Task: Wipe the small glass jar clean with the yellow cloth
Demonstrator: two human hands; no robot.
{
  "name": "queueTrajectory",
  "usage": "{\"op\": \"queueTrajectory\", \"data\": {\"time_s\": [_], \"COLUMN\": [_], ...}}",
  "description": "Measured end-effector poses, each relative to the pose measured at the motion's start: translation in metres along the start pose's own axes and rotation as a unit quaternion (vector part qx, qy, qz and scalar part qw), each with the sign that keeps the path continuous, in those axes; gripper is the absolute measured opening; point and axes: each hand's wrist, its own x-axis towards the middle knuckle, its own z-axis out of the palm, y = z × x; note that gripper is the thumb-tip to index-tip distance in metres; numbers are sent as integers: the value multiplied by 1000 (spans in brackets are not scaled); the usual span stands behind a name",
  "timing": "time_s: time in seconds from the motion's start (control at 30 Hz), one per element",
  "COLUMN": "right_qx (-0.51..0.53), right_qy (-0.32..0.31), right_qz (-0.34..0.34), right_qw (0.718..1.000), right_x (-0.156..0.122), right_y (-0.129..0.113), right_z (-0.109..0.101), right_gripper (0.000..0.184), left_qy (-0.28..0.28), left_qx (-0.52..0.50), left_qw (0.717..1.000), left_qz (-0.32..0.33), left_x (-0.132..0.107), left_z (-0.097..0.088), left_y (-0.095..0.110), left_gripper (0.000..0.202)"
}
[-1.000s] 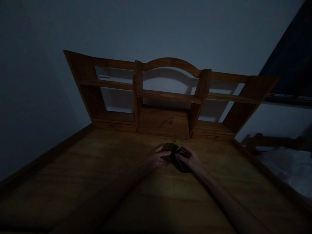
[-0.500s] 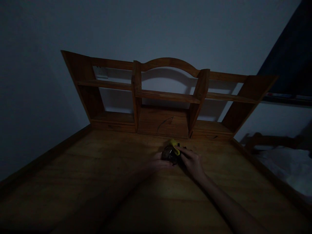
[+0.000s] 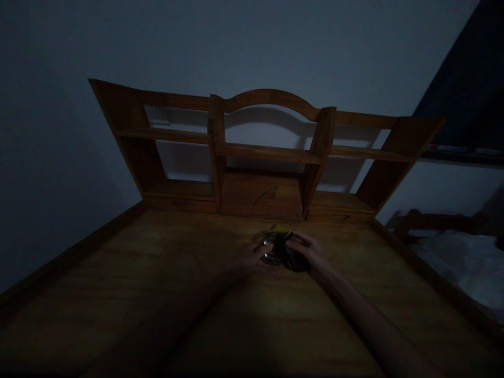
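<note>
Both hands meet over the desk top, just in front of the shelf unit. My left hand (image 3: 255,257) is closed on a rounded, glossy, see-through object (image 3: 268,254) that catches bright glints. Against its right side is a soft-looking black piece (image 3: 295,258), gripped by the fingers of my right hand (image 3: 310,249). Whether the two pieces are joined, and what kind of thing they are, is too dark to make out. A yellow cloth (image 3: 280,229) shows behind them near my right fingertips; its lower part is hidden.
A wooden desk top (image 3: 165,294) spreads under my arms, with raised edges at left and right. At its back stands a wooden shelf unit (image 3: 268,153) with compartments and small drawers. Pale bedding (image 3: 460,265) lies beyond the right edge. The room is dim.
The glossy object has turned in my hands, and the black piece now shows on the right. My right hand has shifted its grip onto it; less of the yellow cloth is visible.
</note>
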Motion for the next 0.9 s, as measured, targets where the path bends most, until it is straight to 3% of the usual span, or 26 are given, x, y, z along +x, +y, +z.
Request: {"op": "queueTrajectory", "data": {"time_s": [0.17, 0.53, 0.67, 0.8, 0.9], "right_qx": [-1, 48, 50, 56, 48], "right_qy": [24, 37, 12, -24, -46], "right_qz": [-22, 0, -4, 8, 25], "right_qw": [999, 998, 999, 998, 997], "right_x": [0, 1, 0, -3, -5], "right_y": [1, 5, 2, -2, -3], "right_z": [0, 4, 5, 9, 9], "right_gripper": [36, 34, 37, 43, 48], "left_qy": [-19, 41, 42, 16, 3], "left_qx": [5, -35, -41, -37, -28], "left_qw": [1000, 998, 998, 998, 998], "left_qz": [-3, -8, 3, 58, 64], "left_x": [1, 15, 12, 4, 0], "left_z": [0, -3, -1, 1, 2], "left_y": [-3, -10, -8, -4, -2], "left_gripper": [46, 53, 67, 83, 85]}}
